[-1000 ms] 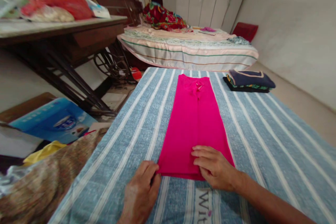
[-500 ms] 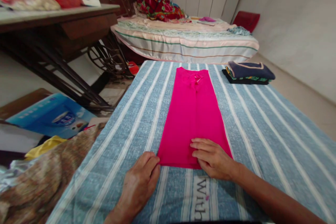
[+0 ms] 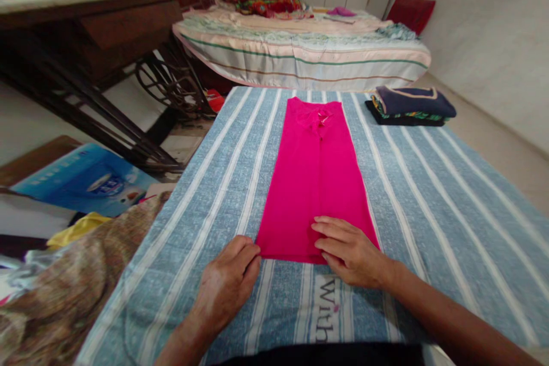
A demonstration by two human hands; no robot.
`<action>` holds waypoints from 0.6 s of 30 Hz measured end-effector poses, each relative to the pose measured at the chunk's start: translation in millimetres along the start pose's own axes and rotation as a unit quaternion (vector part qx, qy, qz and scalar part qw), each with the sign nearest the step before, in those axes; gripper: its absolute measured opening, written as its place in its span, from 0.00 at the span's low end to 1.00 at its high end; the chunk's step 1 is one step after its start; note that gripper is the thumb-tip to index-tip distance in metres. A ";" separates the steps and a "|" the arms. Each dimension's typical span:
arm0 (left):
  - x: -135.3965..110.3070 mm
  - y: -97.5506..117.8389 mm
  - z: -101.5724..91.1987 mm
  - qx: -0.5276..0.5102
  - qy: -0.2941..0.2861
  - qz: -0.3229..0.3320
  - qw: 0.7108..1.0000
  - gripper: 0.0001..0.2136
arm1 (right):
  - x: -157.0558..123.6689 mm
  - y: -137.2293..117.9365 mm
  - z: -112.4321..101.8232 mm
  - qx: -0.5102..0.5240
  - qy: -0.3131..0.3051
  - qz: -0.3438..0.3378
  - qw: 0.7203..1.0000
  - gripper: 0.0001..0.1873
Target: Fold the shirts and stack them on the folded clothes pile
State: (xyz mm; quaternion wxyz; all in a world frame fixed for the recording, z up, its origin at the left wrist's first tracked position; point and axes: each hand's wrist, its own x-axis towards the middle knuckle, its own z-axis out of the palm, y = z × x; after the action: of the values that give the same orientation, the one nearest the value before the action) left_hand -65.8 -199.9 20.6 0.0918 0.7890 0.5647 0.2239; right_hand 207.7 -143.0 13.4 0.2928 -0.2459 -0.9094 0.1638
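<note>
Pink cloth (image 3: 315, 183) lies as a long, narrow folded strip down the middle of a blue striped sheet (image 3: 429, 211). Its far end is near the bed (image 3: 300, 63) and its near edge is directly under the hands.

**Step in hand: squaring the near edge**
- Judged from the layout, the layers are being aligned at the near edge.
- For a clean result, press the layers flat with one hand while the other sets the corner flush with the layers beneath.
- Work any slack outward from the centre fold. A trapped crease at this end would likely run the whole length.
- Use the sheet's stripes as a straight reference for the long edges.

**Hand pose**
- Right hand (image 3: 349, 251): open, palm down, lying flat on the near right part of the cloth. The fingers are together and point left across the strip, and the forearm enters from the lower right.
- Left hand (image 3: 227, 286): knuckles up and fingers bent, resting on the sheet with the fingertips touching the near left corner of the cloth. Whether they pinch the edge or only butt against it cannot be told from this angle.

**Surroundings**
- A stack of folded clothes (image 3: 409, 106) sits at the far right of the sheet, well apart from the strip.
- A patterned heap (image 3: 64, 274) lies off the sheet's left edge.
</note>
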 end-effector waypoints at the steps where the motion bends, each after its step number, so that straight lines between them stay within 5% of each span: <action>1: 0.1 -0.4 0.0 -0.001 -0.003 0.001 1.000 0.09 | -0.2 -0.5 0.5 -0.005 -0.004 -0.002 1.000 0.13; 18: 0.5 -1.3 -2.1 -0.030 -0.036 -0.017 0.999 0.09 | 0.7 -1.6 4.9 0.024 0.039 0.041 0.998 0.10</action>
State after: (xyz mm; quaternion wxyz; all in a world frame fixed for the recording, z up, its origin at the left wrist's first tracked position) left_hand -67.7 -199.2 22.0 0.1402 0.7835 0.5676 0.2105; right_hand 203.6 -144.7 10.7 0.3271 -0.2823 -0.8820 0.1881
